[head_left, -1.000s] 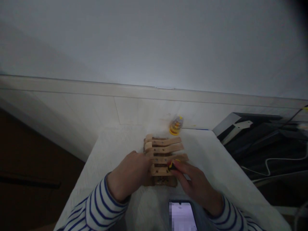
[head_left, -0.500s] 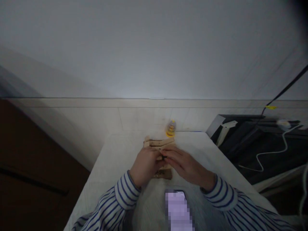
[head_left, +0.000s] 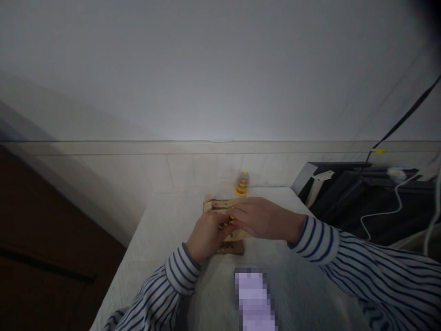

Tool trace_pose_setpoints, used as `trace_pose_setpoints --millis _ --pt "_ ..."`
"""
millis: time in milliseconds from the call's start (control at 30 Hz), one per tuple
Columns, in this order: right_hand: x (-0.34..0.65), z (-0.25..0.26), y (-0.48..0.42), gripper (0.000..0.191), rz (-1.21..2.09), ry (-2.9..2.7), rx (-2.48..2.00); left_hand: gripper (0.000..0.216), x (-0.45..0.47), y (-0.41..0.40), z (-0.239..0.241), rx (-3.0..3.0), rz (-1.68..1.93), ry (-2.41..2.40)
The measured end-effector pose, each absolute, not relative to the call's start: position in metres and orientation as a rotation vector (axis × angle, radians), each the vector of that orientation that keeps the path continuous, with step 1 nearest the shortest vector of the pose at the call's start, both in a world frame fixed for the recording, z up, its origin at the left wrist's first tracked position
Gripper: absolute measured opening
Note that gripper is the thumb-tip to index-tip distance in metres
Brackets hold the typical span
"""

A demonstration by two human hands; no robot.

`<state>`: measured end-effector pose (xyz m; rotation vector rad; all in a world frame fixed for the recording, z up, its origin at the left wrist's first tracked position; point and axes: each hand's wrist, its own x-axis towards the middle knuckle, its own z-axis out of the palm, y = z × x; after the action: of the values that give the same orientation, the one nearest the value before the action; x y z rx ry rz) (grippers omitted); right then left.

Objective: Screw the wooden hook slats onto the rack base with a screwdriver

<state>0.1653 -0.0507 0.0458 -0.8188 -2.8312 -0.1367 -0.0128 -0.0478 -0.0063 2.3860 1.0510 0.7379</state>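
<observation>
A wooden slatted piece (head_left: 217, 204) made of several screwed strips lies on the white table (head_left: 161, 230). My left hand (head_left: 206, 234) rests on its left side with curled fingers that meet my right hand. My right hand (head_left: 260, 218) lies across the slats, fingers closed round a small black and yellow tool (head_left: 231, 218), of which only a tip shows between the two hands. Both sleeves are white with blue stripes.
A small yellow container (head_left: 242, 183) stands at the table's far edge by the wall. A phone (head_left: 254, 296) lies near me on the table. To the right are a dark desk (head_left: 344, 193) and white cables (head_left: 396, 202). A dark door (head_left: 51, 248) is on the left.
My right hand has moved from the right side of the slats to lie across them, meeting my left hand. The view has tilted up and the piece looks farther away.
</observation>
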Motion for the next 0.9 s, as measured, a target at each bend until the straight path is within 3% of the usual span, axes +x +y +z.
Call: trace_pose_setpoints --millis 567,900 --pt "0.18 0.026 -0.071 0.025 -0.159 -2.65 -1.057 0.011 0.002 -0.05 -0.014 2.413 0.776 0.896" --pt "0.169 0.035 -0.042 0.026 -0.365 -2.859 -0.712 0.017 -0.005 -0.044 -0.016 2.297 0.805 0.8"
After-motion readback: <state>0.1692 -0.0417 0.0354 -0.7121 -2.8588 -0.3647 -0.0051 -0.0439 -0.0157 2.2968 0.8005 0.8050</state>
